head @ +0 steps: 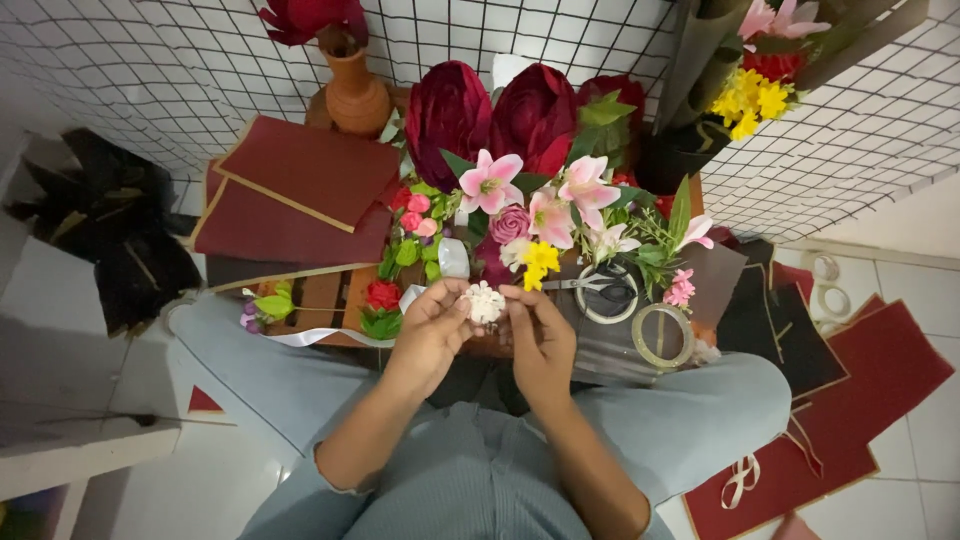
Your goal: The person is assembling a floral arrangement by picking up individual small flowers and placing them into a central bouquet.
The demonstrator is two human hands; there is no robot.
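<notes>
Both hands are raised together over my lap. My left hand (430, 330) and my right hand (540, 335) pinch a small white artificial flower (486, 302) between their fingertips. Just beyond them lies a pile of artificial flowers: pink lilies (490, 182), a mauve rose (510, 224), a yellow bloom (541, 259), small pink buds (415, 212) and a red rose (382, 295). Two big dark-red peonies (445, 108) stand behind the pile. Scissors (600, 287) lie right of my right hand.
Dark-red wrapping sheets (300, 190) lie at the left on a low wooden crate (325, 298). A terracotta vase (355, 95) stands at the back. A tape roll (662, 336) sits by my right knee. More red and black sheets (860, 380) cover the floor at right. Black paper (110, 230) lies at left.
</notes>
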